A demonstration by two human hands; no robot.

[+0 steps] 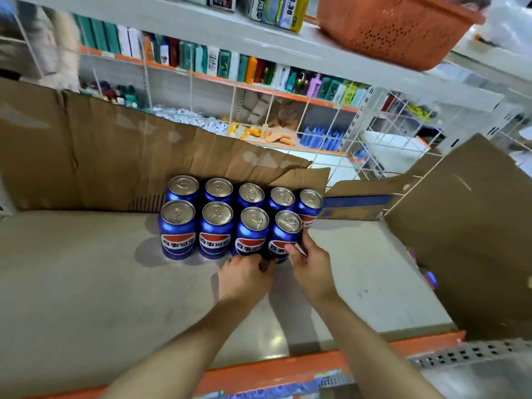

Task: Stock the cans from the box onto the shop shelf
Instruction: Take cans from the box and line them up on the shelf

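Several blue cola cans stand in two rows on the grey shelf [86, 283], tops up. My right hand [309, 263] grips the rightmost front can [285, 234] around its lower side. My left hand [244, 273] touches the base of the neighbouring front can [252, 234] with curled fingers; whether it grips that can is unclear. The brown cardboard box [466, 240] stands at the right, its flaps raised; a hint of blue shows at its edge.
A flattened cardboard sheet [100, 156] leans behind the cans. The shelf has an orange front lip [273, 370]. An orange plastic basket [394, 27] sits on the shelf above. Wire dividers and stocked shelves lie beyond.
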